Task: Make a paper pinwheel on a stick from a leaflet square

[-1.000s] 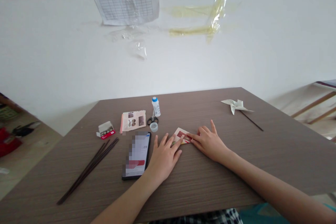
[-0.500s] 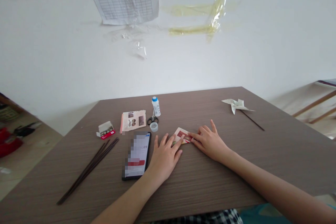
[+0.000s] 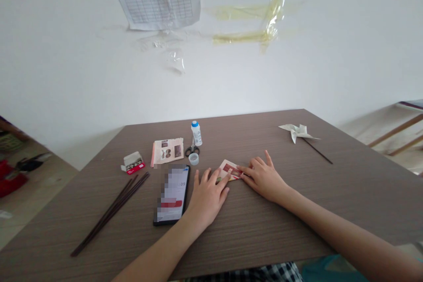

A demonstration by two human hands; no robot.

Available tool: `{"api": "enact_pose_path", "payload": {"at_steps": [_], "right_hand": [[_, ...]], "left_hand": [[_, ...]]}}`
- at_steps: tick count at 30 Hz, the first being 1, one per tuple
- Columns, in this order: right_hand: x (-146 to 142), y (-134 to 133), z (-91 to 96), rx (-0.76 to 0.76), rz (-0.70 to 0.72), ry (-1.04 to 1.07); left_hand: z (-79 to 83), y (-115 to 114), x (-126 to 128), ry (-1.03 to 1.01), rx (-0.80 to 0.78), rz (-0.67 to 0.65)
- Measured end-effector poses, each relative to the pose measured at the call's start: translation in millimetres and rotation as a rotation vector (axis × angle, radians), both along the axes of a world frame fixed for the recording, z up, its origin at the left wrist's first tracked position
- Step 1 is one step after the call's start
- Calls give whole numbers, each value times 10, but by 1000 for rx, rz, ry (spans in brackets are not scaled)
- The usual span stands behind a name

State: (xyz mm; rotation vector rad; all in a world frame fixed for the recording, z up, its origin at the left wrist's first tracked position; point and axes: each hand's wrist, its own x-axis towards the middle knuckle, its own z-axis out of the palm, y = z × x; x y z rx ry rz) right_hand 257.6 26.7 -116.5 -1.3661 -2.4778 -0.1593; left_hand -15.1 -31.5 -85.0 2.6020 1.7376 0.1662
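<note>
A small folded piece of printed paper [image 3: 230,168], cream with a red panel, lies on the table between my hands. My left hand [image 3: 207,196] rests palm down, fingers spread, its thumb and forefinger side touching the paper's left and lower part. At the paper's right corner, the thumb and forefinger of my right hand [image 3: 265,179] close on the edge, while the little finger sticks up. Left of my left hand lies a phone [image 3: 173,196] with its screen lit and partly blurred out.
On the brown table [image 3: 264,238] are a glue bottle [image 3: 196,133], scissors [image 3: 192,150], a clear cap [image 3: 194,159], folded printed sheets [image 3: 168,151], a small red-and-white box [image 3: 134,163], dark sticks [image 3: 110,214] and a paper pinwheel [image 3: 298,132] on a stick. A white wall [image 3: 231,83] rises behind.
Both hands and the folded paper stay nearly in place. The view shifts very slightly.
</note>
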Motion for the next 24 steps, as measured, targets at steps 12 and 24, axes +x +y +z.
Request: {"api": "enact_pose_path", "payload": {"at_steps": [12,24], "right_hand": [[6,-4,55,-28,-15,-17],[15,-1,30,-11,-6,-2]], "left_hand": [[-15,27,6,-25,2,-10],[12,37,42,-16,-6,4]]}}
